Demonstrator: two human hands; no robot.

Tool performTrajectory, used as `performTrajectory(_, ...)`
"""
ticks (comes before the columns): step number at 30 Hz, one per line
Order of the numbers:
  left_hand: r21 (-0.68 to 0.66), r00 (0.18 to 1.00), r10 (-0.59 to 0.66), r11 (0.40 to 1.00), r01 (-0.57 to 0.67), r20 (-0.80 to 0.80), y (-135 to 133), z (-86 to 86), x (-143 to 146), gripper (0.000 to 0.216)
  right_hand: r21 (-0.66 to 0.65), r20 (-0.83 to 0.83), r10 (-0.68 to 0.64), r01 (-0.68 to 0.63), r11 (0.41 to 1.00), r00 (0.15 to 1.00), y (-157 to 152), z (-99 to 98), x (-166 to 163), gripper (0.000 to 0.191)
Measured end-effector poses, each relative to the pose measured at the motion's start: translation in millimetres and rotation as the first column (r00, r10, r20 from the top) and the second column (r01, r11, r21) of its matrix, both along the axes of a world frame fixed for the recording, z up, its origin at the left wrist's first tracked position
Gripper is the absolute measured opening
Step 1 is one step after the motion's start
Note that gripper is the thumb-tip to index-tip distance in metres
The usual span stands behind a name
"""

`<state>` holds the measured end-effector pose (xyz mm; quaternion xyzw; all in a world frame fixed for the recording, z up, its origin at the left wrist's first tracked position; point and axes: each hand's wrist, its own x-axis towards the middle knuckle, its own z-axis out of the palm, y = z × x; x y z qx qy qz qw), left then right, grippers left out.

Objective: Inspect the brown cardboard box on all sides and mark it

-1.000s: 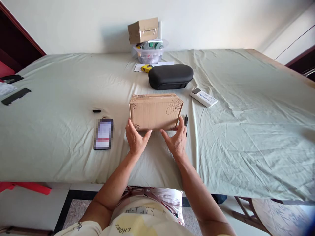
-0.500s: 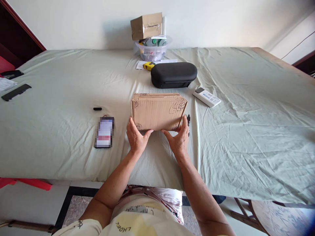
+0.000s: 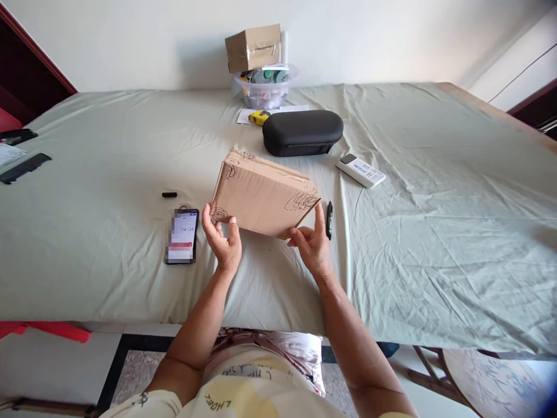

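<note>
Between my two hands is a brown cardboard box [image 3: 265,194] with black scribbles at its corners, tilted so that its right side dips lower. My left hand [image 3: 224,241] grips its lower left corner, thumb on the face towards me. At the lower right corner my right hand [image 3: 311,241] holds on, thumb at the bottom edge and a finger along the right side. Just right of that hand lies a black marker [image 3: 329,220] without its cap. The black cap [image 3: 169,194] rests on the cloth to the left, above a phone [image 3: 181,237] with a partly blurred screen.
A black zip case [image 3: 303,132] lies beyond the box, a yellow tape measure [image 3: 259,118] beside it. Right of them is a white device [image 3: 361,171]. At the wall a plastic tub [image 3: 263,96] carries another carton [image 3: 253,49]. Dark flat pieces [image 3: 26,168] lie far left.
The box has turned clockwise, from nearly level to tilted, its left side now higher. My left hand has moved left with its corner, and both hands have changed their hold.
</note>
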<state>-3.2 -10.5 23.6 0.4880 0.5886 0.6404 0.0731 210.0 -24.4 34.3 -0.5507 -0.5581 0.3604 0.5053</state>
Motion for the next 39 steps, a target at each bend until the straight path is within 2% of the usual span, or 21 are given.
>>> performTrajectory(4,0.042,0.999,0.042,0.998,-0.043,0.017,1,6.3,-6,0.066,-0.042,-0.066,0.125,-0.128,0.991,0.99,-1,-1.2,-4,0.127)
performTrajectory(7,0.082,0.995,0.1,0.992,-0.099,-0.007,3,7.3,-12,0.061,-0.064,-0.049,0.143,-0.146,0.987,0.989,-1,-2.9,-4,0.123)
performTrajectory(10,0.119,0.986,0.161,0.981,-0.155,-0.043,5,5.9,-17,0.054,-0.034,-0.046,0.135,-0.137,0.99,0.99,2,-3.7,-3,0.108)
performTrajectory(13,0.148,0.99,0.138,0.98,-0.134,-0.017,5,5.1,-17,0.048,0.028,-0.035,0.065,-0.064,0.998,0.997,6,-5.6,-2,0.081)
performTrajectory(15,0.162,0.991,0.128,0.979,-0.121,-0.035,3,7.1,-16,0.048,0.02,-0.039,0.024,-0.023,1.0,0.999,7,-8.0,-3,0.063)
performTrajectory(19,0.219,0.978,0.131,0.971,-0.093,-0.165,-3,20.6,-13,0.047,-0.116,-0.047,0.039,-0.044,0.992,0.998,8,-13.1,-8,0.045)
performTrajectory(23,0.313,0.949,0.119,0.949,-0.023,-0.291,-10,40.1,-10,0.034,-0.254,-0.024,0.052,-0.057,0.966,0.998,6,-12.1,-13,0.03)
performTrajectory(27,0.276,0.936,0.058,0.96,0.042,-0.347,-15,53.2,-5,0.03,-0.317,0.089,0.009,0.02,0.948,0.996,5,-5.8,-17,0.017)
performTrajectory(31,0.243,0.943,0.037,0.969,0.048,-0.332,-17,55.1,-5,0.028,-0.246,0.287,0.043,0.03,0.969,0.957,5,-4.9,-14,0.023)
performTrajectory(34,0.262,0.95,0.058,0.965,0.027,-0.308,-16,51.1,-12,0.028,-0.146,0.431,-0.052,0.127,0.981,0.901,8,-7.7,-2,0.032)
performTrajectory(36,0.263,0.953,0.067,0.965,0.014,-0.295,-16,47.8,-16,0.028,-0.065,0.425,-0.177,0.225,0.972,0.888,10,-8.1,6,0.035)
performTrajectory(39,0.259,0.954,0.068,0.966,0.011,-0.293,-15,44.6,-20,0.027,0.081,0.307,-0.317,0.307,0.948,0.897,11,-4.1,15,0.049)
